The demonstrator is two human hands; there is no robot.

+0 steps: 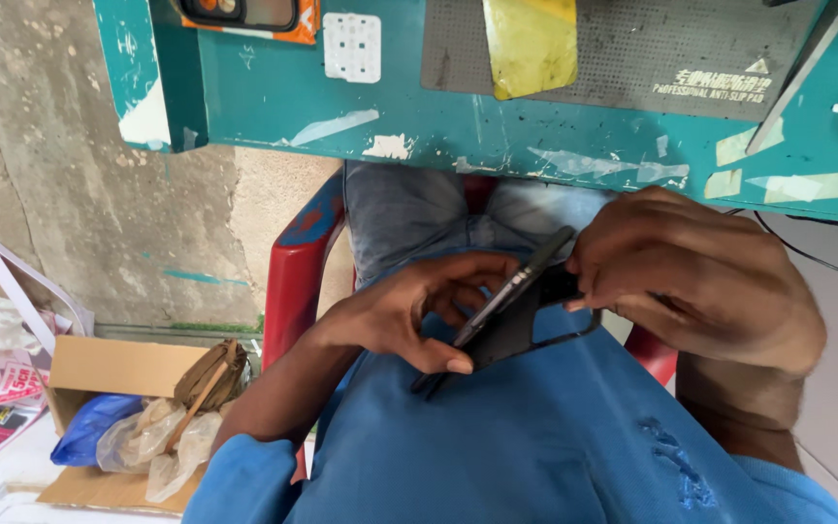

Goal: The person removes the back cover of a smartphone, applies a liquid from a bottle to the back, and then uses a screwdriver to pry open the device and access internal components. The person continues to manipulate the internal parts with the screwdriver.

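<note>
A dark smartphone (514, 287) is tilted on edge over my lap, seen almost side-on. A thin black case or back cover (521, 330) hangs partly off its underside. My left hand (409, 312) grips the phone's lower end, thumb along its edge. My right hand (695, 277) holds the upper end, fingers curled over the case's rim. Both hands are just below the edge of a teal workbench (458, 112). I wear a blue shirt and jeans and sit on a red plastic chair (295, 281).
On the workbench lie a grey anti-slip mat (632, 53), a yellow sheet (531, 39), a white perforated tile (352, 46) and an orange-edged phone (244, 15). A cardboard box (118, 374) with plastic bags and a brown pouch sits on the floor at left. Black cable (807, 254) trails at right.
</note>
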